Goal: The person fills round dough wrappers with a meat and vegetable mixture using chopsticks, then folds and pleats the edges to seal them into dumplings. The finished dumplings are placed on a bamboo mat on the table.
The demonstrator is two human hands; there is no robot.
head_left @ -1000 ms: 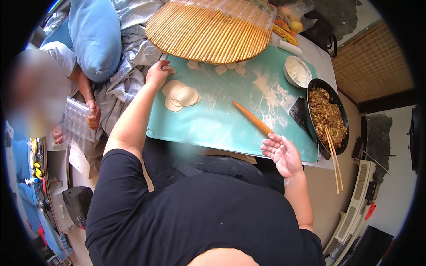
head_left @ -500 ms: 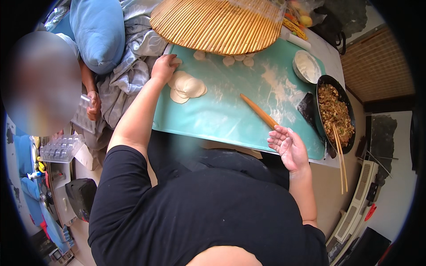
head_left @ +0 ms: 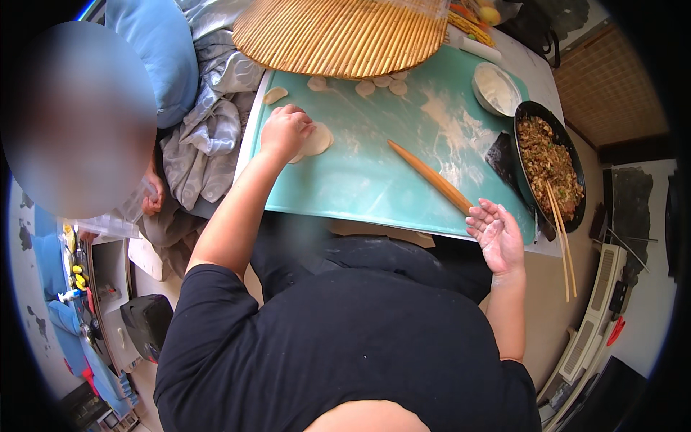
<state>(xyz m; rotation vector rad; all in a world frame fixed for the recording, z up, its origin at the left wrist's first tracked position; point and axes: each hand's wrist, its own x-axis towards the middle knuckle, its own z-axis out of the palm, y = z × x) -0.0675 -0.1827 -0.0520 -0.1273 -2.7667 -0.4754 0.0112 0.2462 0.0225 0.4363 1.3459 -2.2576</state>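
Note:
My left hand reaches over a small stack of round dough wrappers, its fingers curled down at the stack and hiding its left part. How many wrappers it grips is hidden. Just beyond that hand, a pale half-moon piece of dough lies alone at the mat's left edge. On the right, my right hand is palm up with floury fingers spread, holding nothing. Its fingertips are beside the near end of a wooden rolling pin, which lies slantwise on the green mat.
A slatted round tray covers the far edge, with several dough lumps beside it. At right stand a flour bowl and a black pan of chopped filling with chopsticks. Another person's hand is at left.
My left hand has left the half-moon dough piece at the mat's edge and moved right and nearer, onto the wrapper stack. My right hand stays palm up by the rolling pin.

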